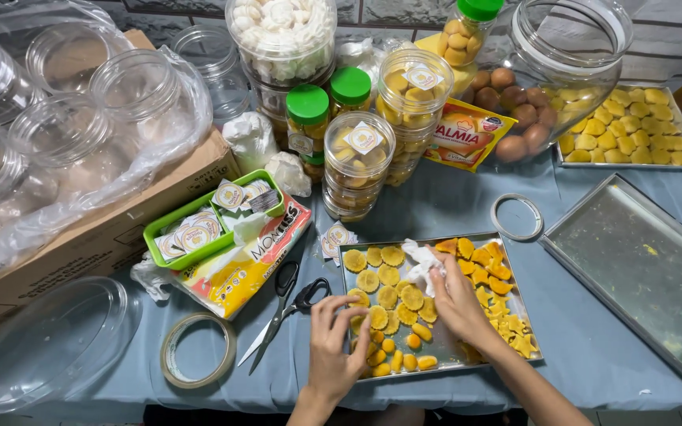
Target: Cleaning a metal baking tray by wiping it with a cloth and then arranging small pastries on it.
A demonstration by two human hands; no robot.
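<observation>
- A round cookie (378,317) was pinched by the left hand (335,343) on the baking tray (346,272).
- A white tissue (424,264) was gripped by the right hand (457,298).
- Several jars (357,162) were already filled; many cookies were left on the tray.

Both hands (337,347) (455,300) over cookie tray (526,327); R maybe holds tissue (422,259).
</observation>
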